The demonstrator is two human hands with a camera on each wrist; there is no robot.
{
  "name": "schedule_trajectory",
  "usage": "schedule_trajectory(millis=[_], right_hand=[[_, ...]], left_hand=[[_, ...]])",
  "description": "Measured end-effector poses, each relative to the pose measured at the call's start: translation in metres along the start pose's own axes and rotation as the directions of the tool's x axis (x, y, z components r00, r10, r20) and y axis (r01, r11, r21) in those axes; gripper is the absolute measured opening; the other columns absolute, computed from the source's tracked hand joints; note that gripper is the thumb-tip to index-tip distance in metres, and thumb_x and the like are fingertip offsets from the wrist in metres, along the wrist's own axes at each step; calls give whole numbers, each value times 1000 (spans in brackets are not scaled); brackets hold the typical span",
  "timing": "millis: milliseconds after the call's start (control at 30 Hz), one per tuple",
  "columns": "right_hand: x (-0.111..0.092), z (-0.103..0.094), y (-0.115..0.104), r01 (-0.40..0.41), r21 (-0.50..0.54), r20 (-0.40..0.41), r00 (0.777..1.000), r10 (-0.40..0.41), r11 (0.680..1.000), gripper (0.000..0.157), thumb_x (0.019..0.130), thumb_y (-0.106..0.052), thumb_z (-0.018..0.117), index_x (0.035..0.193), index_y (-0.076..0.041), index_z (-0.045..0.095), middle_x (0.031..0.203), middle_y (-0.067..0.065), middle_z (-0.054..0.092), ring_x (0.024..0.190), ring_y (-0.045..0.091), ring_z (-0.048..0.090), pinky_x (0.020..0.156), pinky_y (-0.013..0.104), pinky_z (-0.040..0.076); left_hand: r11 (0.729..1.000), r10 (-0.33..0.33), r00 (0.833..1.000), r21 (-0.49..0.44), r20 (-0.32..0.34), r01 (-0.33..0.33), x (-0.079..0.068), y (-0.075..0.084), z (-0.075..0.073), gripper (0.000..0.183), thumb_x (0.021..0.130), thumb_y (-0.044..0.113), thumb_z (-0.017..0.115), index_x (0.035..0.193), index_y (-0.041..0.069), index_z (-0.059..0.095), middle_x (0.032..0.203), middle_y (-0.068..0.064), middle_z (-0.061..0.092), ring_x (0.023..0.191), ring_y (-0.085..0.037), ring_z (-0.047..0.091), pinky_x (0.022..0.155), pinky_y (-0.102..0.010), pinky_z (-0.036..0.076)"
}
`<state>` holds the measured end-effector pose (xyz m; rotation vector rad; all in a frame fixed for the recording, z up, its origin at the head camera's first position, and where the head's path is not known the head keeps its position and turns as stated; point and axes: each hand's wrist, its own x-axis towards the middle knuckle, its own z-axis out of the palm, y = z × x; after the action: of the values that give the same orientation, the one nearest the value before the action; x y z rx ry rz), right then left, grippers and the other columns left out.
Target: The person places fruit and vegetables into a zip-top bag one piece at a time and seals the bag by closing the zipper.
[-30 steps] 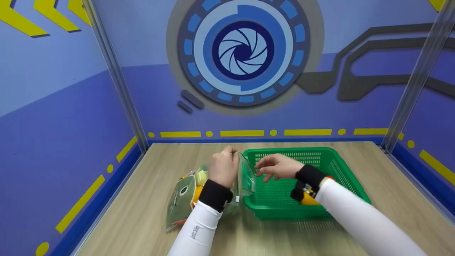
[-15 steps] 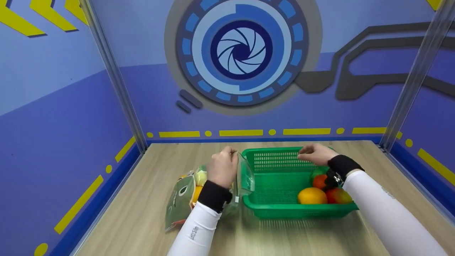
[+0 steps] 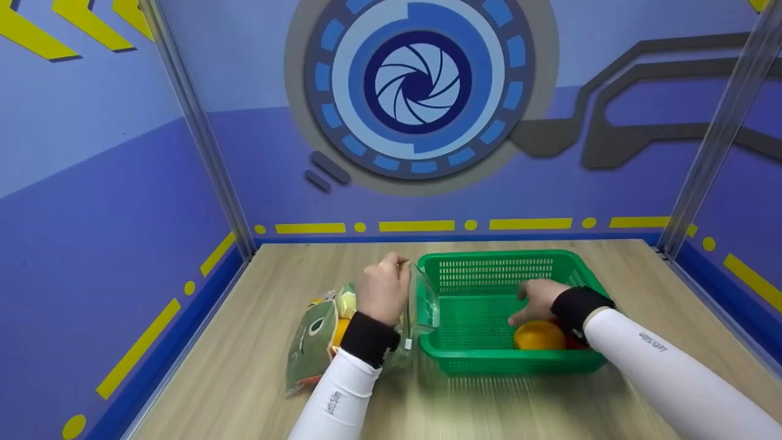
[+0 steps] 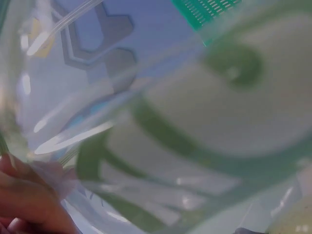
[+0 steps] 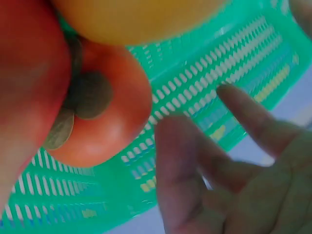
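My left hand pinches the upper edge of a clear plastic bag with a green printed face. Yellowish and orange fruits show inside the bag, which stands left of the green basket. In the left wrist view the see-through plastic fills most of the picture. My right hand is low inside the basket, fingers spread and holding nothing. Near it lie a yellow-orange fruit, an orange-red fruit with a leafy cap, like a persimmon, and a red fruit. My wrist partly hides them in the head view.
The basket has slotted walls and stands on a wood-grain table. Blue printed panels enclose the table at the back and sides, with metal posts at the corners.
My right hand moved from beside the bag to the basket's right part, then lowered toward the fruits. My left hand and the bag stay in place.
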<state>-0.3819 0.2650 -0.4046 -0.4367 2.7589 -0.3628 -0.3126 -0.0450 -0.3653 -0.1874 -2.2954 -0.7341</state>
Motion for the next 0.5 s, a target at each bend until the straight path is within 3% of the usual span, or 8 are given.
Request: schedule_trajectory(millis=[100,233,500], right_hand=[[-5,4,-8,24,-85,53,998,-20,996,71,85,-53,79,126,3,65,128,25,66,110,40,64,92,54,53],[-8,12,-10,40,-142,101,995,-26,989,65,83,-54,80,120,-1,70,123,20,70,106,35,66,91,53,54],[-1,26,-10,64,-135,159,986,-42,989,58,84,-46,81,123,-5,72,123,11,73,101,24,65,91,50,55]], left_hand=[[1000,3,1000,2,-10,-3,1,-1,-1,8,96,14,71,93,7,74,79,-10,77,56,-21,67,47,-30,49],[1000,-3,1000,1,-5,3,0,-1,-1,9,96,15,71,93,7,74,79,-9,77,56,-20,67,47,-29,48],[1000,-9,1000,-14,10,9,0,-1,0,10,96,15,71,93,7,75,79,-8,77,58,-19,67,51,-30,51]])
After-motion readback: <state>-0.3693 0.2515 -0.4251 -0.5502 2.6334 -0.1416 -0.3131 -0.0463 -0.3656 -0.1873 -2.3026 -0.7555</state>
